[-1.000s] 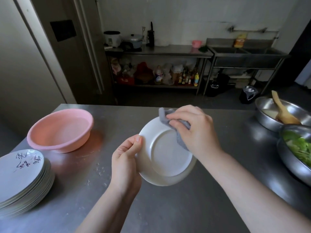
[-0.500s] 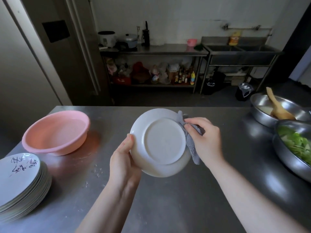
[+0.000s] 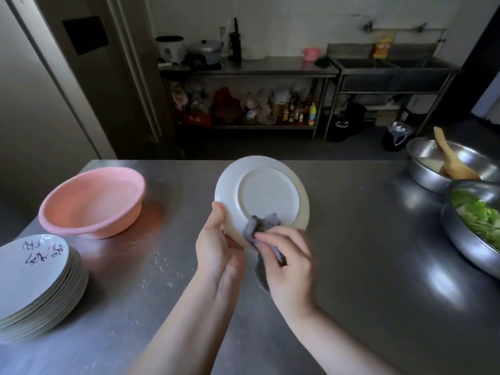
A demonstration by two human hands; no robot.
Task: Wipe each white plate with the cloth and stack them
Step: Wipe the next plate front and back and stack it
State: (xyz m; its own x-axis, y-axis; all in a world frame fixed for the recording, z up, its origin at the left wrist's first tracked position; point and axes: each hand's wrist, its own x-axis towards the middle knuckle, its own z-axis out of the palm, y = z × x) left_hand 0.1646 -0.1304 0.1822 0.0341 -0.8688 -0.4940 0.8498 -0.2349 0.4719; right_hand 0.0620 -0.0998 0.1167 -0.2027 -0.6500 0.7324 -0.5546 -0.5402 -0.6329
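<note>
White glazed plate held underside-up above steel counter: rigid, breakable, likely slick. Left hand pinches lower-left rim; right hand grips soft grey cloth beside that pinch. Rim is safest hold.

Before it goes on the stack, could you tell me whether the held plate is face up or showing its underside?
Underside: the white plate shows its raised foot ring toward the camera.

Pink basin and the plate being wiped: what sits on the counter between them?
Only bare steel counter shows between the pink basin and the held plate in the head view.
</note>
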